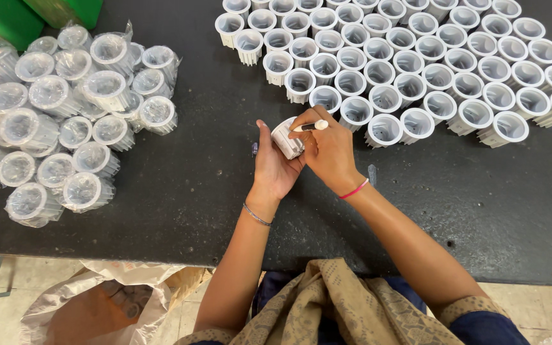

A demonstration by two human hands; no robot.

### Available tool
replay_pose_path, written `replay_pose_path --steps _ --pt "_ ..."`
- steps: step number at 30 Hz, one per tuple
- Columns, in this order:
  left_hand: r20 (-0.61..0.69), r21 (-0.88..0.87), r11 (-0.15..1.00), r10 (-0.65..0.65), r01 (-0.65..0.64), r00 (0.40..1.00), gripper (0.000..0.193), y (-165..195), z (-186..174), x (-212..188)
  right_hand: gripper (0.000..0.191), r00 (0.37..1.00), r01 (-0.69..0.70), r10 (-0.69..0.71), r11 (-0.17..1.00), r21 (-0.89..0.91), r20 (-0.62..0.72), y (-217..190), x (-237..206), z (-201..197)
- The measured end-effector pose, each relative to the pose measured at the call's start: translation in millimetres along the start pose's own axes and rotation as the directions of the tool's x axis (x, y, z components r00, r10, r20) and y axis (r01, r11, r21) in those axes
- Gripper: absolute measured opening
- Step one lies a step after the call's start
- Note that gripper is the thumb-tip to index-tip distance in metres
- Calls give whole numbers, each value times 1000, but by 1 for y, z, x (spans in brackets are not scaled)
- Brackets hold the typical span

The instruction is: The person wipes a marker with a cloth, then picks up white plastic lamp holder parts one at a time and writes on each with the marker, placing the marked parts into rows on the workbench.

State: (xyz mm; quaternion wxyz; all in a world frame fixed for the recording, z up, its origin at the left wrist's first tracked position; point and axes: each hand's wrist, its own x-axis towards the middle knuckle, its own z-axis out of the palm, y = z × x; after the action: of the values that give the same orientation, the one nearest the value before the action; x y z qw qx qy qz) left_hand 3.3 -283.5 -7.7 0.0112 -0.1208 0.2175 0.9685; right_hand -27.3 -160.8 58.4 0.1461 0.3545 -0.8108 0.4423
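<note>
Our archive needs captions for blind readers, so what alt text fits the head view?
A person's left hand holds a white ribbed plastic cup while the right hand presses a marker pen to it, over a black table. Rows of unwrapped white cups stand at upper right; plastic-wrapped cups are heaped at left.

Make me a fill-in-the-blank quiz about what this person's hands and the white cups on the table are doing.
1. The left hand holds one white ___ over the black table.
2. The right hand holds a ___ against it.
3. The cups at the far left are wrapped in clear ___.
4. The unwrapped cups stand in rows with their open ends facing ___.

Missing words: cup; marker; plastic; up
</note>
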Motion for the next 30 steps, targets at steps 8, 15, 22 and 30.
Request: replay_pose_path --steps 8,15,22,30 --pt "33 -22 1000 7 -6 999 79 -1 1 3 15 992 -49 38 994 97 117 -5 10 -17" --pt "25 49 999 3 -4 1000 82 -4 5 5 17 987 -105 74 968 228 142 -4 11 -22" --pt "-35 27 1000 3 -2 999 79 -5 4 8 18 973 -205 165 938 280 161 2 8 -22" --pt "-28 18 1000 -1 1 1000 80 -6 3 8 15 976 -194 155 934 300 151 9 4 -21"
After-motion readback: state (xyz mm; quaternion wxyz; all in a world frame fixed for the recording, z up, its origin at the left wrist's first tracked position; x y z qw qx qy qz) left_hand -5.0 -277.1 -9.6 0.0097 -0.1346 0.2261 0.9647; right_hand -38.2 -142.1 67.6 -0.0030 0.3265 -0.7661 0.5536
